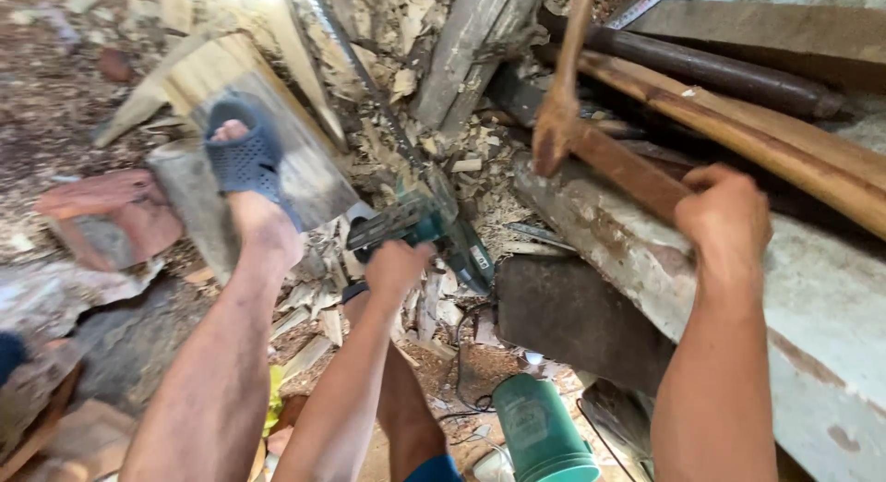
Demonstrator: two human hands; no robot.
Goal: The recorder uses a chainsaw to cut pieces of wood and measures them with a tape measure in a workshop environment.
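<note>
over wood scraps, l fingers [399, 260] clenched on green saw [425, 219], r fingers [715, 194] grasping wooden piece [604, 159]

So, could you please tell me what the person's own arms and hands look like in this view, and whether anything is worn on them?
Both forearms are bare, with no sleeves, gloves or watch in view. The left hand and right hand are uncovered, fingers free of rings as far as shows. A dark band may sit at the left wrist; it is too blurred to tell.

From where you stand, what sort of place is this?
Probably a rough woodworking or carving spot. The left hand holds a green power saw, the right hand grips a carved wooden piece, and wood chips and planks cover the ground.
</note>
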